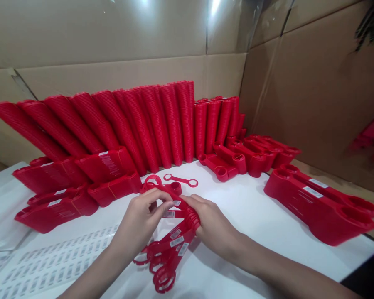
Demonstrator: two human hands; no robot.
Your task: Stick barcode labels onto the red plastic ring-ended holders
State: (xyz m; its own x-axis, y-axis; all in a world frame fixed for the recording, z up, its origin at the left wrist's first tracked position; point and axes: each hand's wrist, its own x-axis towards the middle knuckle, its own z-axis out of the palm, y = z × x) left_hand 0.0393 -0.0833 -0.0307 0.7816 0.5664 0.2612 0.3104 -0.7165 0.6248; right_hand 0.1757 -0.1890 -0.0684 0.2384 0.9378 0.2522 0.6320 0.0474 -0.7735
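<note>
My right hand (pixel 213 220) is closed around one end of a stack of flat red plastic pieces with a ring at each end. Several of these red pieces (pixel 165 272) fan out below and to the left of it, with white barcode stickers on their bars. Thumb and forefinger of my left hand (pixel 143 211) pinch together at a small barcode sticker (pixel 176 203), over a red piece of the upper part of the fan. Whether that sticker is fully stuck down I cannot tell. A single red double-ring piece (pixel 180 179) lies flat just beyond my hands.
Tall stacks of red pieces (pixel 149 124) lean along the cardboard wall (pixel 137 70). Banded bundles (pixel 112 187) lie at the left, with labelled bundles (pixel 318 203) at the right. Sheets of barcode stickers (pixel 59 261) cover the white table's (pixel 237 265) left front.
</note>
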